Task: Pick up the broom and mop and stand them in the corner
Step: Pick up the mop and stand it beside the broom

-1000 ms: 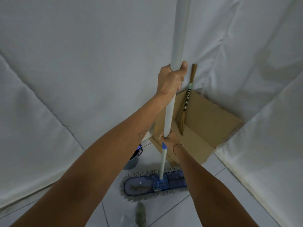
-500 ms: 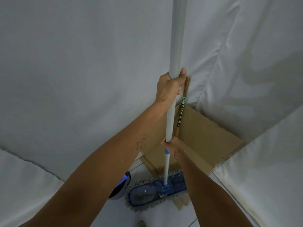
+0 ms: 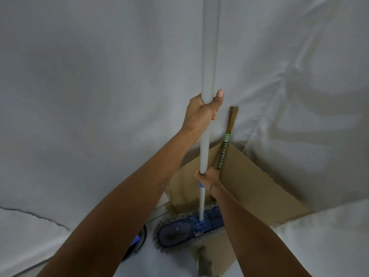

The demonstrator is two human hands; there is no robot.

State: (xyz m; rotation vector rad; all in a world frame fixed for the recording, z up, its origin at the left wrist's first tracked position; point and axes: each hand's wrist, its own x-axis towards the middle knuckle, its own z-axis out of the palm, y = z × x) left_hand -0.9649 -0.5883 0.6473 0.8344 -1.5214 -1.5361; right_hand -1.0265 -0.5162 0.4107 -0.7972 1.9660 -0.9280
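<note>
I hold the mop upright by its long grey-white handle [image 3: 208, 47]. My left hand [image 3: 199, 114] grips the handle high up, thumb pointing up. Lower down, my right hand [image 3: 208, 175] is closed around the same handle just above a blue collar. The flat blue mop head [image 3: 189, 228] with its grey fringe lies at the near edge of the brown cardboard [image 3: 255, 186] that lines the corner. The broom [image 3: 226, 140], thin and brown with a black-and-green striped band, leans upright in the corner against the white sheet, just right of the mop handle.
White fabric sheets [image 3: 99, 96] cover both walls that meet at the corner. A dark round bucket [image 3: 137, 242] with something blue on it sits on the pale floor at lower left, partly behind my left forearm. A shoe [image 3: 204, 260] shows at the bottom edge.
The mop has moved closer to the corner, and its head now lies at the cardboard's edge. Both hands keep their grip on the handle. The view has closed in on the corner.
</note>
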